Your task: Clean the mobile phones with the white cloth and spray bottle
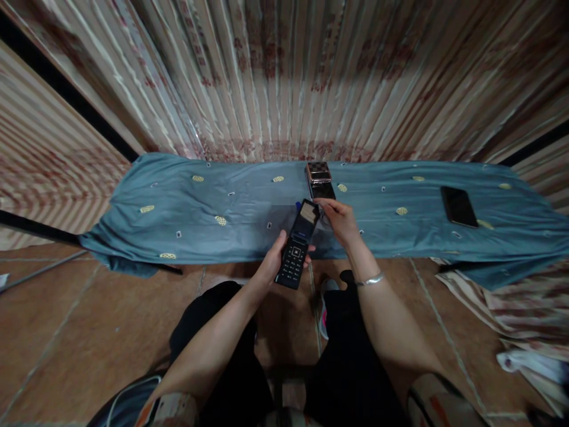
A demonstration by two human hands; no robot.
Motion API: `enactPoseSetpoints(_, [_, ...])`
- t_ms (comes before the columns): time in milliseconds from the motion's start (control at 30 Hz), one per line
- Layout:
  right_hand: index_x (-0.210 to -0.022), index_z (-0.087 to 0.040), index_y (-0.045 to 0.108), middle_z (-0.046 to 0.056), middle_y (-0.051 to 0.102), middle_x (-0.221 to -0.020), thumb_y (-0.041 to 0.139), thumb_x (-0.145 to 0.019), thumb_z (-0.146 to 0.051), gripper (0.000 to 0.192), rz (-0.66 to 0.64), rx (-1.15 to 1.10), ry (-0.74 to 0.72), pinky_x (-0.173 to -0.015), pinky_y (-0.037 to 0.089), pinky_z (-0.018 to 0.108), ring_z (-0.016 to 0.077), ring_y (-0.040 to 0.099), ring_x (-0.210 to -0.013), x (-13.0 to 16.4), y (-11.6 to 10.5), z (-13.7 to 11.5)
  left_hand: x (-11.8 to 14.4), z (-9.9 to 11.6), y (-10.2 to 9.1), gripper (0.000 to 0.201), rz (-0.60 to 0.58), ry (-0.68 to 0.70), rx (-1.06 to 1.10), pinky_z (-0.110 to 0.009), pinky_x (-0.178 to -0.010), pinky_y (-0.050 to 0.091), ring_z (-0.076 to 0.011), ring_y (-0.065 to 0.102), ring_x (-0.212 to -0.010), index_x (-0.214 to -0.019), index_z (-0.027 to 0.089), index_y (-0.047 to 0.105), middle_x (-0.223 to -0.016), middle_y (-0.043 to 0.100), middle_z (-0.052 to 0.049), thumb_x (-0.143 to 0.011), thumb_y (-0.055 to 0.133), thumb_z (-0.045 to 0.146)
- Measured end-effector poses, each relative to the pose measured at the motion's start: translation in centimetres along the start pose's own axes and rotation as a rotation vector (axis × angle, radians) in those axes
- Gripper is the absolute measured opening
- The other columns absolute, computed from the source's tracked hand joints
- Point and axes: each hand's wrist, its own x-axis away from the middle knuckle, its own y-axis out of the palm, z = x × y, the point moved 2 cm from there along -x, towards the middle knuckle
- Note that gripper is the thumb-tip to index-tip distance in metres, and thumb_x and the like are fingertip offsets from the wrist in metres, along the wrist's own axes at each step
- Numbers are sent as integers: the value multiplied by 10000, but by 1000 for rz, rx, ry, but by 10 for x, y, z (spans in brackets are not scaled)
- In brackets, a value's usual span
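My left hand [276,256] is closed around the lower half of an unfolded black flip phone [294,249], its keypad and screen facing up. The phone is tilted, with its screen half over the bench's front part. At the screen's upper right corner, my right hand [340,218] is pinched; what its fingertips grip is too small to make out. Something clear and wrinkled shows just under those fingers. A small blue bit [298,206] peeks out left of the phone's top. Behind lies another flip-style phone [319,178] with a checkered, copper-edged part and a dark glossy part.
A dark flat phone or tablet [459,206] rests on the right of the narrow bench, which has a teal patterned cloth [240,237] over it. Striped curtains [275,77] hang right behind. Dark metal bars [66,89] stand at the left. My knees are below the front edge.
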Motion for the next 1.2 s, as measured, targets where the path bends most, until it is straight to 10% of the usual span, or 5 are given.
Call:
enactPoseSetpoints(467, [-841,-273,786,7,757,-831,757,-736,-456,213,-121,2,-37,-739,555,327,193,683,-783,14,-5,-25,4,4,-3,471,200,2,136,-231,-499,497,-142,655,-519,-1188,46,687,-858,772,-159,-1024,410,390])
enactPoseSetpoints(1200, [-1194,-222,695,111,741,-1151,437,-1033,-254,306,-490,633,-666,-929,559,420,240,684,-989,96,51,-50,-1,35,-21,566,375,191,418,-396,-855,573,-262,744,-835,-930,100,704,-819,755,-140,-1014,316,503])
